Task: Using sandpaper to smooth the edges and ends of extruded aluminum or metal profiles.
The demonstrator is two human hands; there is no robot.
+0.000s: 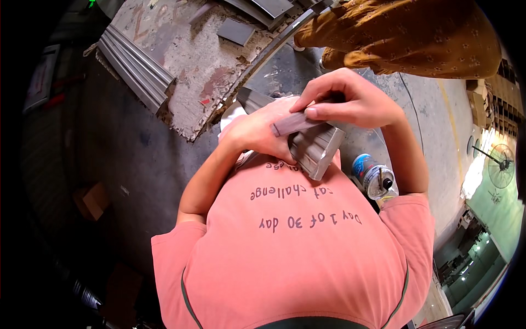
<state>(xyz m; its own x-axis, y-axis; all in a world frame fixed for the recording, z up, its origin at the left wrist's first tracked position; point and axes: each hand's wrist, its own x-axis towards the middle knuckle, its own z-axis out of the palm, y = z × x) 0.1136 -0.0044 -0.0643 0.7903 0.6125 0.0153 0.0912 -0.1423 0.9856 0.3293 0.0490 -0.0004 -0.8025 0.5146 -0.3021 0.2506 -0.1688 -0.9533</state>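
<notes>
In front of my chest lies a grey ribbed length of profile (318, 145), its squared end tilted toward the lower right. My left hand (260, 129) is wrapped round it, thumb near its lower side. Above it my right hand (350, 98) pinches a flat purple-grey strip (296, 123) between thumb and fingers. The strip's left end rests over or against the back of my left hand. Part of the profile is hidden behind both hands, and more grey profile (253, 100) shows past my left hand. I cannot tell what the strip is made of.
A worn, paint-flecked table (186, 104) stands ahead left, with a stack of long grey profiles (137, 66) and a flat grey piece (235, 32). A can (372, 175) stands by my right elbow. Someone in brown patterned clothing (405, 38) is ahead right. A fan (499, 164) is far right.
</notes>
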